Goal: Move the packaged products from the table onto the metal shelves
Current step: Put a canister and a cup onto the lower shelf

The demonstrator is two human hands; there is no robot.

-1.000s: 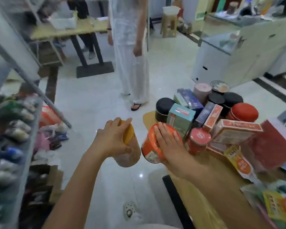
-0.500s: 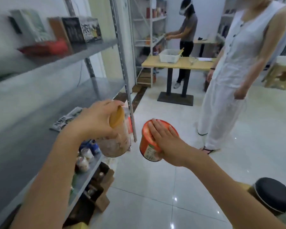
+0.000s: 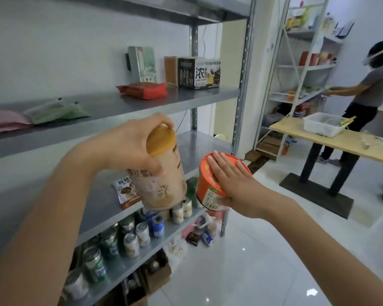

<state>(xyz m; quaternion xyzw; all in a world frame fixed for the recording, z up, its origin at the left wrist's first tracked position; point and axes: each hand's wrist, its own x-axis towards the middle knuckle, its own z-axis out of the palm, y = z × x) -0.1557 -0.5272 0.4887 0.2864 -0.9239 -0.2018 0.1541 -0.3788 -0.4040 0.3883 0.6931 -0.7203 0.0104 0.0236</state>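
The black and white cardboard box (image 3: 199, 72) on the grey metal shelf (image 3: 142, 102) says "浓" and "100%". Other words are too blurry.

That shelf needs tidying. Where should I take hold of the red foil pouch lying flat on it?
Pinch the red foil pouch by its near edge, coming from the front of the grey metal shelf: it lies flat, with cardboard boxes standing close behind.

Tall beige cup (image 3: 164, 186), tan lid, held aloft and tilted, lid toward us, before the metal shelves (image 3: 119, 104). Orange tub (image 3: 205, 184) just beside it at three o'clock, lid tipped toward one o'clock.
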